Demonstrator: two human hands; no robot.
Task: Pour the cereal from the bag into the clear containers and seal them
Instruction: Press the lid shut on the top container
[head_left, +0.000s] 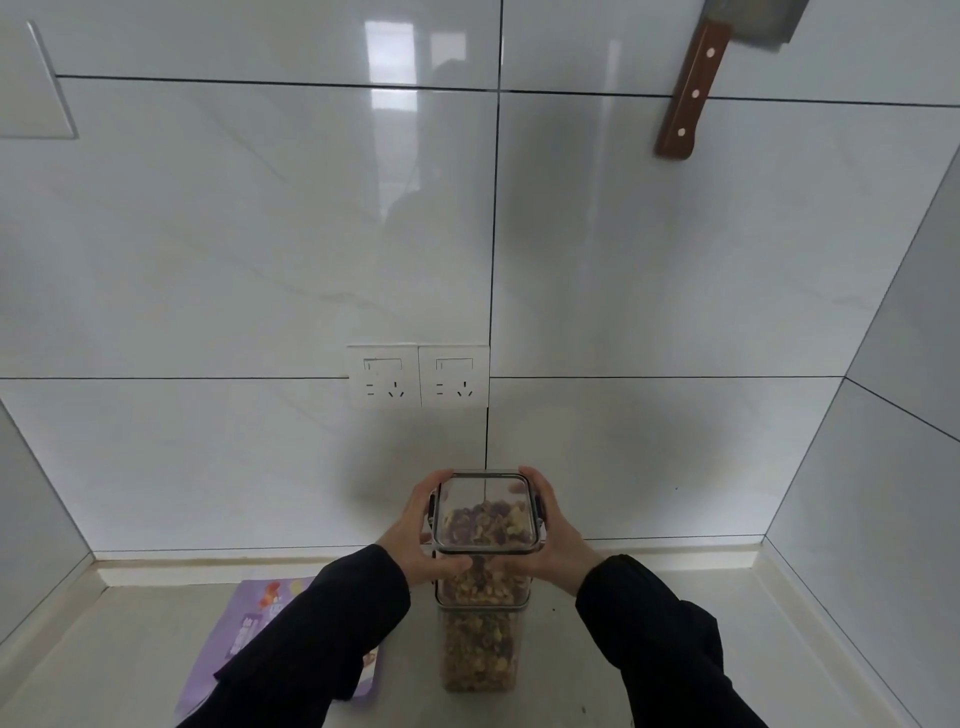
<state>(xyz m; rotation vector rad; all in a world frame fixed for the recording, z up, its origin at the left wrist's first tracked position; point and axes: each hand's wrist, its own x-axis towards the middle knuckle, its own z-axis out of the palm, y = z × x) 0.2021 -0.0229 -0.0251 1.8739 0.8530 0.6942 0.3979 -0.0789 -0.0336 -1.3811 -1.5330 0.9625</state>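
Two clear square containers filled with cereal stand stacked on the counter; the lower container carries the upper container. A clear lid with dark side latches sits on the upper one. My left hand grips the lid's left side, fingers curled over the far corner. My right hand grips its right side the same way. The purple cereal bag lies flat on the counter at the left, partly hidden under my left sleeve.
A double wall socket sits on the white tiled wall behind the containers. A cleaver with a wooden handle hangs at the top right. The counter ends in corner walls on both sides.
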